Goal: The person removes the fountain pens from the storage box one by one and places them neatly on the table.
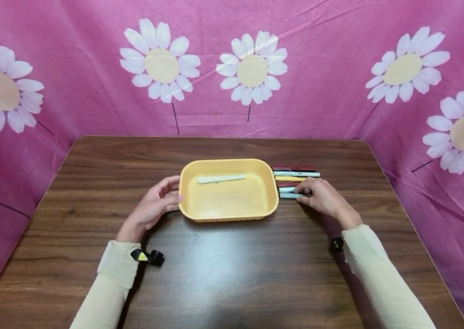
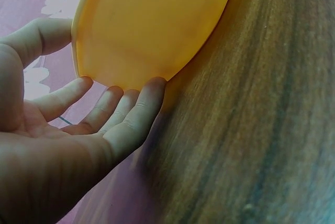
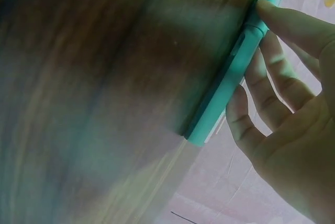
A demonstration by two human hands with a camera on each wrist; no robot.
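Observation:
My left hand (image 1: 152,204) holds the left end of a shallow yellow box (image 1: 228,218); in the left wrist view its fingertips (image 2: 155,89) press on the outer wall. A pale capped pen (image 1: 229,177) lies inside, towards the far wall. At the box's right side, my right hand (image 1: 324,201) pinches a light blue capped pen (image 1: 288,195), which looks teal in the right wrist view, where the thumb is on one side of the pen (image 3: 230,85) and fingers on the other. It is nearest me in a row of pens, partly hidden by the hand.
Beyond the held pen lie several others, among them a yellow pen (image 1: 290,179), a pale blue pen (image 1: 303,174) and a dark red pen (image 1: 295,168). All rest on a brown wooden table (image 1: 215,283). Pink flowered cloth (image 1: 318,82) hangs behind and at both sides.

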